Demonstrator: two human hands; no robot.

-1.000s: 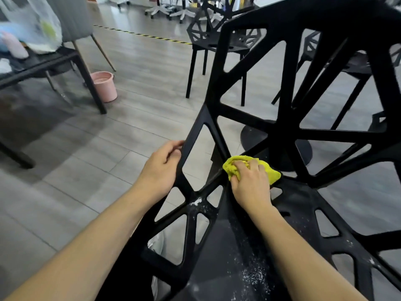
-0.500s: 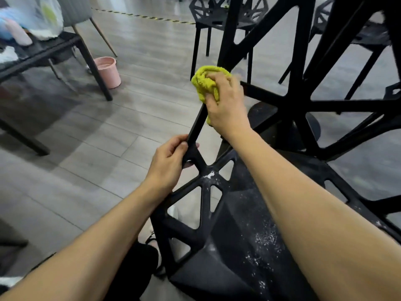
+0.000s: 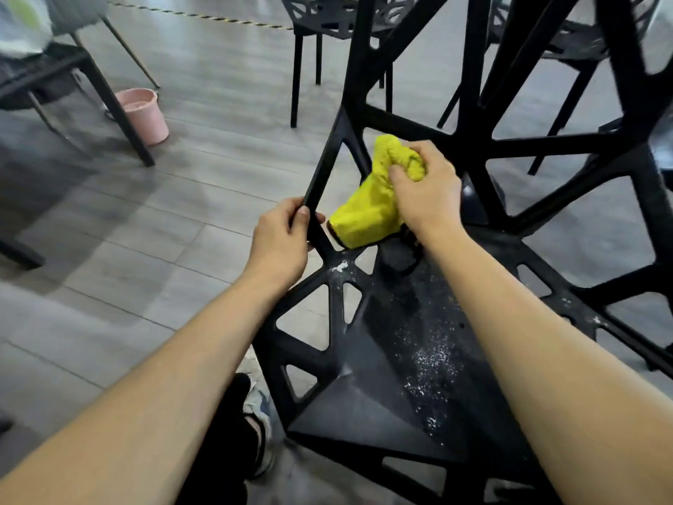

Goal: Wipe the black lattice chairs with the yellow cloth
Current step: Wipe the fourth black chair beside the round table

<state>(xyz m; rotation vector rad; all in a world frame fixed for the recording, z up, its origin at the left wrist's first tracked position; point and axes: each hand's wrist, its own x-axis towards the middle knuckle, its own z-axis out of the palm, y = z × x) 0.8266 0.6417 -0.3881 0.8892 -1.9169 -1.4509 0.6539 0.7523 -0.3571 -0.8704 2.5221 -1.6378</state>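
With the left hand [image 3: 282,236] clasped on a chair [image 3: 393,344] strut and the yellow cloth [image 3: 368,209] bunched in the right hand [image 3: 426,193], white specks [image 3: 431,362] on the seat may be missed.

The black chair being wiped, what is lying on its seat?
White specks and powder dot the black chair's seat, with a white smear by the left strut. The yellow cloth in the right hand hides the seat's rear corner.

Under me runs a grey plank floor [image 3: 189,198]. A pink bucket [image 3: 144,114] stands by a dark table's leg [image 3: 116,107] at my upper left. A yellow-black tape line [image 3: 204,16] crosses the far floor.
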